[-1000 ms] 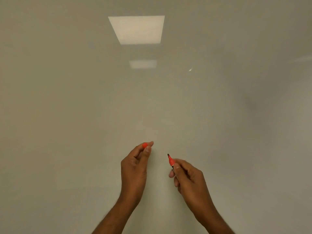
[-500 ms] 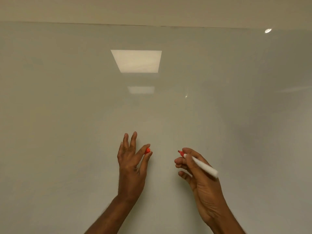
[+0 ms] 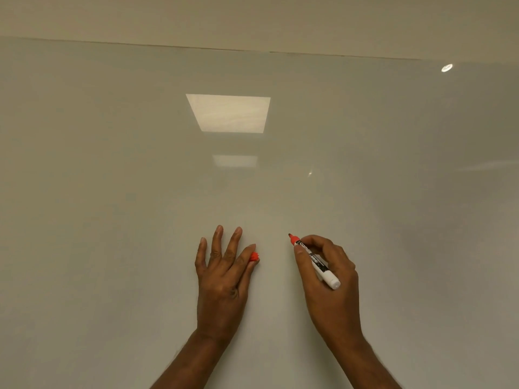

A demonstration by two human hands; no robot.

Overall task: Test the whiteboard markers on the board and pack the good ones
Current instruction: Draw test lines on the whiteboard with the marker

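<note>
We held our hands apart in front of a glossy white whiteboard [image 3: 112, 192] that filled nearly the whole view and ran past the left, right and bottom edges. Only its top border showed, under a strip of beige wall [image 3: 252, 18].

Our right hand [image 3: 331, 279] curled round a white-barrelled whiteboard marker with a red nib [image 3: 316, 261]. The thumb and forefinger gripped near the nib end, and the butt stuck out over the back of the hand. The black label on the barrel was partly covered by the fingers and too blurred to read. The nib pointed up and to the left, close to the board, but we could not tell whether it touched.

Our left hand [image 3: 224, 279] pinched a small red marker cap [image 3: 254, 256] between thumb and forefinger, with most of the cap hidden behind them. The other three fingers were spread straight.

Both forearms were cut off at the bottom edge. A bright rectangular reflection of a ceiling panel [image 3: 229, 113] lay on the board above the hands.
</note>
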